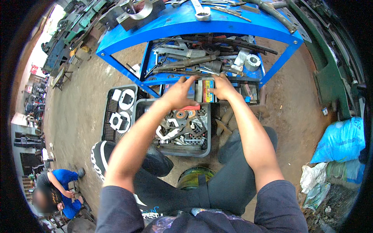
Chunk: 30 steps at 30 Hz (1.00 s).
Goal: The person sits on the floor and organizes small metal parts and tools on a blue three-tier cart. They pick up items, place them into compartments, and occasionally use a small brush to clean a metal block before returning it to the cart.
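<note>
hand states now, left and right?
Left hand: open, fingers spread at the small box.
Right hand: on the same box; grip cannot be told.

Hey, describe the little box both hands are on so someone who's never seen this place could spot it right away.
Start at the blue metal tool cart. On its low shelf, just beyond the grey plastic crate of metal parts, sits a small upright box between the left hand and right hand. Its bright multicoloured front stands out from the dull grey tools around it.

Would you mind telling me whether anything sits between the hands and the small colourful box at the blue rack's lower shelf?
Nothing visible does: the right hand already touches the colourful box, and the left hand is just beside it.
</note>
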Motion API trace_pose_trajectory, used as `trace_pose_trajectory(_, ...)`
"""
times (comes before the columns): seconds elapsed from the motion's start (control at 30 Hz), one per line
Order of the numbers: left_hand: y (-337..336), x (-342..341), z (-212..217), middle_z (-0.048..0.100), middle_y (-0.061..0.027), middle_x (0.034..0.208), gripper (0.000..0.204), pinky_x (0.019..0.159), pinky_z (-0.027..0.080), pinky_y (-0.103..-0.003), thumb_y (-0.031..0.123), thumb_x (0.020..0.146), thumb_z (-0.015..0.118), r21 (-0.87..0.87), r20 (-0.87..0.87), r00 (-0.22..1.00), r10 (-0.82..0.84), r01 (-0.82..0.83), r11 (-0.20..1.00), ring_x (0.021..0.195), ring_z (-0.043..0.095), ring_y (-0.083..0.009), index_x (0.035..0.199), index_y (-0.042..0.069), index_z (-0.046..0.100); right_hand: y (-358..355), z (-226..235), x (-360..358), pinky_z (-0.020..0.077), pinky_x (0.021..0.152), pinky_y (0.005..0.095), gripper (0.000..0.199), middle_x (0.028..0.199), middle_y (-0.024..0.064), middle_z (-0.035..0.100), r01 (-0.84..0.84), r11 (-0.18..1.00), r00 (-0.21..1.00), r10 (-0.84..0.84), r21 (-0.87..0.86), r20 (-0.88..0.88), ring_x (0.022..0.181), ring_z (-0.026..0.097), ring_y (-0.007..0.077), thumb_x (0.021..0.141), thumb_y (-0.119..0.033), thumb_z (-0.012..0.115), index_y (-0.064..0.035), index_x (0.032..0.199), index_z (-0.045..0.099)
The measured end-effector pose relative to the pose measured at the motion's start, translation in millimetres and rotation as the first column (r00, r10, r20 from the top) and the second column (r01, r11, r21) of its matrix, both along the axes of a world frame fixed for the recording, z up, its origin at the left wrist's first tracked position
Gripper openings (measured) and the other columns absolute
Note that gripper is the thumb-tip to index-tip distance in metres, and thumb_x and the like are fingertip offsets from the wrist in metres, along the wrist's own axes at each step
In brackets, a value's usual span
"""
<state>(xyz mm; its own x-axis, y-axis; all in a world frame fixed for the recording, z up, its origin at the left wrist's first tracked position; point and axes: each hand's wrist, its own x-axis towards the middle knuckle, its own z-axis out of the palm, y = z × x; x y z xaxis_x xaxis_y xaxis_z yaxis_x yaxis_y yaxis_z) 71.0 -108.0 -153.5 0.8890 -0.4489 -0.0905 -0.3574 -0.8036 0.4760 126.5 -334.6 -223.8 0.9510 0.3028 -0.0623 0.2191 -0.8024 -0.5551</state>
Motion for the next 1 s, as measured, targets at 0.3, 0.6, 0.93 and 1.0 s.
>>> trace_pose_trajectory(0.3,113,-90,146,0.062,-0.0171,0.134,0.072,0.097,0.054,-0.043,0.033,0.081,0.086,-0.038,-0.265,0.964,-0.011,0.001,0.999,0.114,0.065,-0.0332,0.142,0.009,0.056,-3,-19,10,0.0559,0.085,0.0401,0.061,0.104,0.0198,0.074,0.006,0.982,0.999,0.001,0.19,-0.036,0.098,0.073,0.0315,0.07,-0.019,0.094,-0.0017,0.117,0.06)
trace_pose_trajectory(0.6,172,-96,120,0.073,-0.0154,0.104,0.051,0.087,0.056,-0.039,0.023,0.083,0.084,0.007,-0.111,0.961,0.254,-0.255,0.967,0.096,0.07,-0.0263,0.127,0.006,0.066,-12,-25,23,0.0554,0.075,0.0331,0.057,0.098,0.0126,0.075,0.073,0.959,0.997,-0.073,0.274,-0.012,0.085,0.069,0.0162,0.08,-0.022,0.09,0.0014,0.126,0.065)
trace_pose_trajectory(0.93,158,-93,112,0.071,-0.0188,0.105,0.056,0.087,0.055,-0.044,0.034,0.086,0.082,0.16,-0.207,0.976,0.071,-0.037,0.986,0.096,0.07,-0.0333,0.128,0.003,0.063,-37,11,30,0.0569,0.072,0.0343,0.066,0.104,0.0186,0.076,0.308,0.906,0.945,-0.255,0.291,-0.206,0.084,0.072,0.0202,0.08,-0.038,0.088,0.0062,0.125,0.069)
trace_pose_trajectory(1.0,154,-95,112,0.071,-0.0192,0.106,0.056,0.087,0.055,-0.045,0.034,0.086,0.082,0.152,-0.241,0.968,0.069,-0.032,0.988,0.098,0.07,-0.0344,0.128,0.003,0.063,-36,11,28,0.0572,0.076,0.0355,0.062,0.101,0.0187,0.077,0.265,0.932,0.959,-0.229,0.247,-0.165,0.085,0.074,0.0216,0.078,-0.043,0.086,0.0052,0.115,0.074)
